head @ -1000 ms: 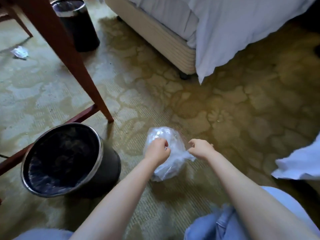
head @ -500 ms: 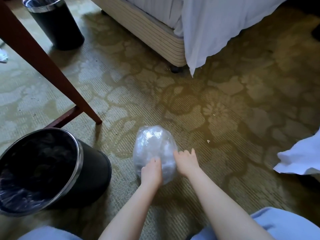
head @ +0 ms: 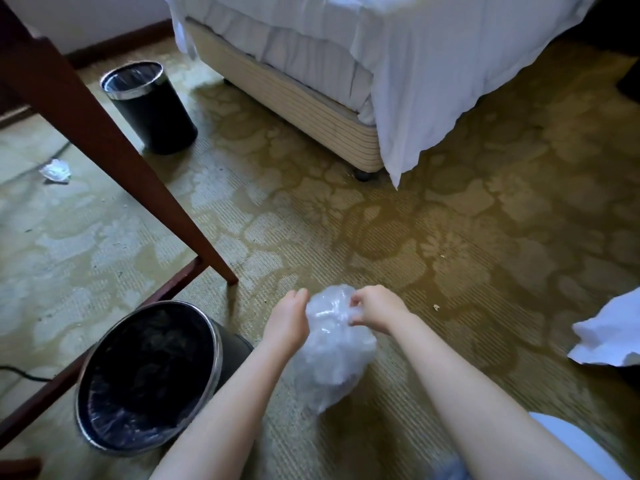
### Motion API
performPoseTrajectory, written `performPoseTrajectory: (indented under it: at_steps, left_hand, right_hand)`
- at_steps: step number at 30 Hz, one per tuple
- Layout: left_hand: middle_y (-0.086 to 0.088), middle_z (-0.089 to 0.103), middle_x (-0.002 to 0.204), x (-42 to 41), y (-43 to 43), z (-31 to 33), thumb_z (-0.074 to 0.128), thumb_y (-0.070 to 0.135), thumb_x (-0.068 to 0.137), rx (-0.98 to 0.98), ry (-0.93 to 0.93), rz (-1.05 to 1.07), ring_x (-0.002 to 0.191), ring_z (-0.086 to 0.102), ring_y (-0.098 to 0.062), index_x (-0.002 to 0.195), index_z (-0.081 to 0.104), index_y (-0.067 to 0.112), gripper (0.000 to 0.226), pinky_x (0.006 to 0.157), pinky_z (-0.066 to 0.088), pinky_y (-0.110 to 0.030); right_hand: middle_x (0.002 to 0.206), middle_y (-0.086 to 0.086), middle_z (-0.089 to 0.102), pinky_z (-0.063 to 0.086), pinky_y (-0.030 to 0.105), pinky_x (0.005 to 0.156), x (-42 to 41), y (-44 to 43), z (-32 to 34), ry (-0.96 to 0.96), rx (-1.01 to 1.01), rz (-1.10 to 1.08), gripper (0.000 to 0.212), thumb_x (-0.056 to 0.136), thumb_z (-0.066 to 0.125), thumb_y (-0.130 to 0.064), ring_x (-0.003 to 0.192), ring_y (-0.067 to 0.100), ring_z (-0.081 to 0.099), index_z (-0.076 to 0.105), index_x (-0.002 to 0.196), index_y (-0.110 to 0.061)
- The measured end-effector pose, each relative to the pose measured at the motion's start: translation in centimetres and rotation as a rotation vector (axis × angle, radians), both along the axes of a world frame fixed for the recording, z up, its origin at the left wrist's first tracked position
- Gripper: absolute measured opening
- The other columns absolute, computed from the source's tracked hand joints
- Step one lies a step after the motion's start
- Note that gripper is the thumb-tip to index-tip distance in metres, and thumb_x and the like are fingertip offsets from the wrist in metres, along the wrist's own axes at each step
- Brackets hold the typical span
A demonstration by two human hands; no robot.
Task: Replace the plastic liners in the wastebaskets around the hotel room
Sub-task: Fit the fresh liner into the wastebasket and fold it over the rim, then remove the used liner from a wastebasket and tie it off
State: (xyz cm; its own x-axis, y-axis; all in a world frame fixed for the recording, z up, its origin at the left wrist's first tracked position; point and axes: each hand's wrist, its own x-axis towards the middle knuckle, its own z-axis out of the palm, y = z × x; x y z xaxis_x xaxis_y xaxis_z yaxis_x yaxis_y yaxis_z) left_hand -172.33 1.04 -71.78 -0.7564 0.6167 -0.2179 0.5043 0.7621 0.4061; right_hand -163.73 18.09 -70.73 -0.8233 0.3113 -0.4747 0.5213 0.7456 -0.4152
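Low centre of the frame, a crumpled clear plastic liner bag sits between both hands: the left hand clasps its left side and the right hand pinches its top. A lined black round wastebasket stands lower left, and a second black wastebasket stands upper left.

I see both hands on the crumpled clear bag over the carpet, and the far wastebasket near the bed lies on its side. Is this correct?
Not fully. In the head view the far wastebasket stands upright near the bed, not on its side. The rest is right: the left hand and the right hand are both on the crumpled clear bag over the carpet.
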Motion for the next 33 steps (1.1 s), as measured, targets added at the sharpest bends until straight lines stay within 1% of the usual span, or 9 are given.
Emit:
performPoseTrajectory:
  at_steps: [3,8,11,15,20,25,27,30,33]
  left_hand:
    - [-0.008,0.052,0.101,-1.8,0.1,5.6,0.043,-0.008,0.085,0.044,0.019,0.004,0.089,0.053,-0.026,0.104,0.055,0.008,0.027,0.078,0.049,-0.042]
    - [-0.011,0.053,0.099,-3.0,0.1,16.7,0.044,-0.009,0.084,0.106,0.034,-0.041,0.086,0.053,-0.029,0.098,0.058,0.003,0.024,0.075,0.047,-0.04]
    - [-0.012,0.054,0.098,-3.0,0.4,24.0,0.046,-0.007,0.085,0.161,0.044,-0.09,0.082,0.054,-0.032,0.096,0.06,0.001,0.02,0.069,0.045,-0.039]
    - [-0.006,0.055,0.101,-3.1,2.7,35.0,0.055,0.007,0.088,0.15,0.015,-0.119,0.085,0.056,-0.025,0.101,0.06,0.005,0.014,0.074,0.045,-0.032]
    - [0.005,0.047,0.123,-1.0,7.7,49.1,0.059,0.047,0.086,-0.012,-0.112,-0.12,0.099,0.055,-0.015,0.126,0.05,0.02,0.049,0.087,0.048,-0.033]
    - [0.005,0.043,0.13,3.4,13.1,60.2,0.074,0.048,0.074,-0.019,-0.23,-0.28,0.107,0.051,-0.012,0.132,0.046,0.024,0.069,0.092,0.047,-0.03]
    - [0.006,0.049,0.12,5.7,15.3,63.5,0.075,0.04,0.076,0.001,-0.224,-0.37,0.101,0.051,-0.01,0.127,0.051,0.022,0.059,0.082,0.045,-0.021]
    - [0.008,0.057,0.098,9.9,18.6,66.6,0.07,0.029,0.084,0.073,-0.184,-0.518,0.087,0.054,-0.008,0.108,0.062,0.019,0.027,0.064,0.037,-0.008]
    - [0.004,0.062,0.095,14.0,21.8,68.6,0.066,0.026,0.089,0.113,-0.128,-0.661,0.088,0.059,-0.014,0.101,0.066,0.019,0.014,0.07,0.041,-0.01]
  right_hand:
    - [0.102,0.0,0.067,0.044,0.026,0.076,-1.2,0.6,4.9,0.055,-0.128,-0.116,0.033,0.072,0.08,-0.034,0.099,0.017,0.061,0.071,0.1,-0.02]
    - [0.068,-0.012,0.055,0.04,0.021,0.057,-1.5,0.2,15.6,0.057,-0.204,-0.174,0.02,0.07,0.082,-0.029,0.07,0.01,0.054,0.071,0.086,-0.021]
    - [0.071,-0.013,0.052,0.042,0.024,0.065,-1.2,0.3,22.9,0.081,-0.187,-0.188,0.017,0.073,0.078,-0.028,0.074,0.01,0.053,0.072,0.088,-0.022]
    - [0.079,-0.015,0.057,0.05,0.024,0.076,-0.4,1.4,34.2,0.17,-0.2,-0.219,0.016,0.081,0.073,-0.028,0.084,0.009,0.058,0.074,0.093,-0.018]
    - [0.096,-0.005,0.069,0.054,0.032,0.085,2.0,4.9,49.3,0.248,-0.186,-0.252,0.019,0.083,0.073,-0.031,0.091,0.013,0.062,0.076,0.096,-0.017]
    - [0.083,-0.006,0.065,0.044,0.016,0.066,7.9,9.5,61.6,0.292,-0.177,-0.323,0.011,0.085,0.072,-0.025,0.078,0.007,0.059,0.074,0.092,-0.016]
    - [0.082,-0.007,0.065,0.045,0.015,0.066,10.9,11.1,64.9,0.318,-0.167,-0.376,0.007,0.085,0.071,-0.024,0.077,0.007,0.06,0.074,0.089,-0.019]
    - [0.085,-0.004,0.068,0.054,0.025,0.078,16.1,13.0,68.5,0.361,-0.145,-0.495,0.008,0.085,0.07,-0.022,0.084,0.013,0.064,0.075,0.089,-0.017]
    - [0.081,-0.003,0.067,0.055,0.025,0.073,21.8,13.6,70.9,0.377,-0.088,-0.626,0.008,0.084,0.066,-0.02,0.081,0.015,0.064,0.074,0.083,-0.019]
